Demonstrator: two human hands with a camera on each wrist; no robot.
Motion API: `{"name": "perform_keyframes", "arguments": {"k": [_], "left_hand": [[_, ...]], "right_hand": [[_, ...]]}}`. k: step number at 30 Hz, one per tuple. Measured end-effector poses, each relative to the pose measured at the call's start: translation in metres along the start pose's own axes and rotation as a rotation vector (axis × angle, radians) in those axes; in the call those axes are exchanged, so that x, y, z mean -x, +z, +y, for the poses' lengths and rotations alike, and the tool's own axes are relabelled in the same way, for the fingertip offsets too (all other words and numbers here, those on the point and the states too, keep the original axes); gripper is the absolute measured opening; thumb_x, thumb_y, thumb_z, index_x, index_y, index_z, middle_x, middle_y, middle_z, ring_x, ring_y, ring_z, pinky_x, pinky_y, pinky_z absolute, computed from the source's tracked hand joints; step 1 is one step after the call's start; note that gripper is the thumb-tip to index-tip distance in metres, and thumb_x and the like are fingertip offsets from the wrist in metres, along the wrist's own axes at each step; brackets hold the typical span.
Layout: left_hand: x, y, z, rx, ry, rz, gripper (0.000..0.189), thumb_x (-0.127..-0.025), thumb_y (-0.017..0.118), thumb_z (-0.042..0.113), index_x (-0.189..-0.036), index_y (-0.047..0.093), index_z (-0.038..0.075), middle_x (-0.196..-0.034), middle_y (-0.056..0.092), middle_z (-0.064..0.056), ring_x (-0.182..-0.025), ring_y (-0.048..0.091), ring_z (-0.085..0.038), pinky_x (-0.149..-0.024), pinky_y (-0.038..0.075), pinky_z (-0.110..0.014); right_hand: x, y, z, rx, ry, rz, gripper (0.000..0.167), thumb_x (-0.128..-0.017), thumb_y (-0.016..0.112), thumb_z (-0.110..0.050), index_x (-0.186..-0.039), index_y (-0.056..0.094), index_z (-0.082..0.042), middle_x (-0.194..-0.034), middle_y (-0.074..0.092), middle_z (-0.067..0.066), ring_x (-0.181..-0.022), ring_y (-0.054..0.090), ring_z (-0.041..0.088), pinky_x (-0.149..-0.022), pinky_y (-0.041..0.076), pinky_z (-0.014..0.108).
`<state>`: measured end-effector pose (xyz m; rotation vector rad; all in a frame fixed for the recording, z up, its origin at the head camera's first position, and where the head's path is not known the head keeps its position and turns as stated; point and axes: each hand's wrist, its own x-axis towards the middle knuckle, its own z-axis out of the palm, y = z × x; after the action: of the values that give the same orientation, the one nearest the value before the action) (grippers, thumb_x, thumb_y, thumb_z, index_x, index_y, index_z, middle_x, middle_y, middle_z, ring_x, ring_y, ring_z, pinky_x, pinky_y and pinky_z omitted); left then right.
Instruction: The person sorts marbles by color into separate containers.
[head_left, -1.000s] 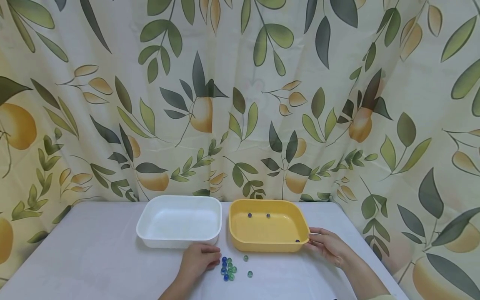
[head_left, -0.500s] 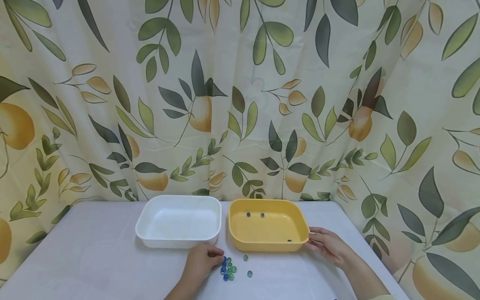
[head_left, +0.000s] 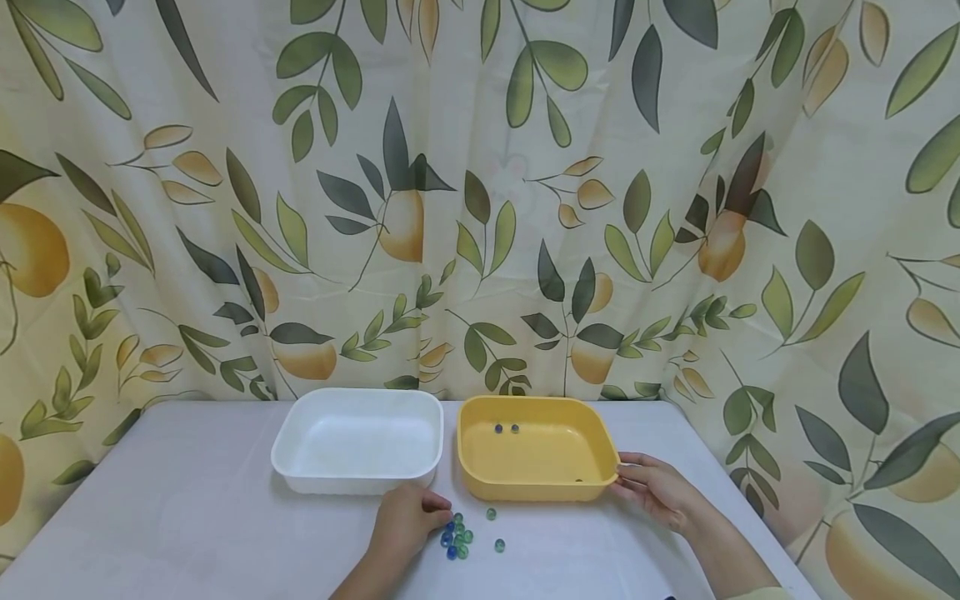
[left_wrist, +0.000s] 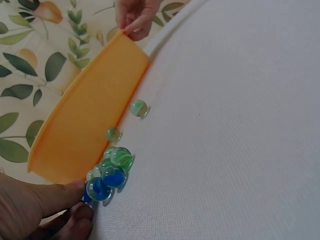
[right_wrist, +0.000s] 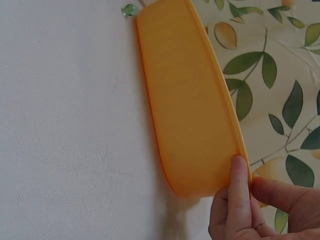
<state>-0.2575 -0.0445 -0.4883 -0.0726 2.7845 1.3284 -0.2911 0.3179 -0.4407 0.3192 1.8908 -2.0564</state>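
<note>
My left hand (head_left: 408, 521) is at the left edge of a cluster of glass marbles on the table. Its thumb and index finger pinch a blue marble (left_wrist: 86, 194), mostly hidden by the fingertips. Beside it lie several blue and green marbles, among them a blue marble (left_wrist: 114, 177) and a green marble (left_wrist: 121, 158). With thumb and fingers, my right hand (head_left: 656, 487) grips the right rim of the yellow plastic tub (head_left: 525, 492). Inside the tub are dark marbles (head_left: 515, 428), two near the back wall and one partly hidden behind the front rim.
A white tub (head_left: 356, 485) stands left of the yellow one, with no marbles visible inside. Two loose green marbles (head_left: 499, 546) lie right of the cluster. A white cloth covers the table (head_left: 187, 517); a leaf-and-fruit patterned curtain (head_left: 480, 208) hangs behind.
My left hand has moved right to the cluster and its fingertips have closed on a blue marble. Marbles in the yellow tub have rolled left. My right hand stays on the rim.
</note>
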Motion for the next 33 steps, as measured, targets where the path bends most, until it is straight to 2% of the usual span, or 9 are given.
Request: {"name": "perform_keyframes", "arguments": {"k": [7,14,21,28,33], "left_hand": [[0.000,-0.002,-0.002,-0.006,0.030,0.005,0.010,-0.074,0.083,0.012,-0.077,0.075,0.018,-0.072,0.070,0.007,-0.071,0.061,-0.009,-0.068,0.055,-0.031],[-0.001,-0.004,-0.003,0.029,0.039,-0.021,0.010,-0.075,0.082,0.012,-0.079,0.074,0.016,-0.071,0.067,0.006,-0.069,0.059,-0.009,-0.061,0.051,-0.025],[0.000,-0.009,-0.004,0.158,0.002,-0.067,0.008,-0.078,0.080,0.009,-0.082,0.073,0.011,-0.072,0.066,0.003,-0.067,0.063,-0.009,-0.061,0.056,-0.024],[0.000,-0.013,-0.012,0.327,0.008,-0.102,0.011,-0.082,0.077,0.009,-0.090,0.075,0.002,-0.074,0.073,-0.005,-0.068,0.069,-0.013,-0.061,0.060,-0.028],[0.001,-0.016,-0.012,0.366,-0.043,-0.109,0.015,-0.083,0.077,0.013,-0.094,0.075,0.003,-0.077,0.074,-0.005,-0.069,0.071,-0.014,-0.061,0.060,-0.028]], "right_hand": [[0.000,0.001,0.000,-0.001,-0.003,0.003,0.060,-0.098,0.052,0.001,-0.146,0.018,0.013,-0.108,0.062,0.017,-0.093,0.068,0.017,-0.091,0.057,0.034],[-0.001,0.000,0.001,-0.006,-0.001,0.001,0.060,-0.098,0.052,0.001,-0.146,0.018,0.013,-0.105,0.063,0.013,-0.090,0.068,0.016,-0.089,0.058,0.032],[-0.001,-0.001,0.001,-0.013,-0.001,0.000,0.060,-0.098,0.052,0.001,-0.146,0.019,0.013,-0.105,0.063,0.014,-0.092,0.068,0.017,-0.089,0.058,0.033],[-0.002,0.000,0.001,-0.013,0.013,0.022,0.058,-0.098,0.053,0.001,-0.146,0.021,0.012,-0.108,0.063,0.016,-0.093,0.069,0.018,-0.089,0.058,0.034],[-0.001,0.000,0.001,-0.012,0.012,0.012,0.060,-0.099,0.052,0.001,-0.147,0.019,0.012,-0.110,0.062,0.017,-0.094,0.068,0.019,-0.090,0.057,0.034]]}}
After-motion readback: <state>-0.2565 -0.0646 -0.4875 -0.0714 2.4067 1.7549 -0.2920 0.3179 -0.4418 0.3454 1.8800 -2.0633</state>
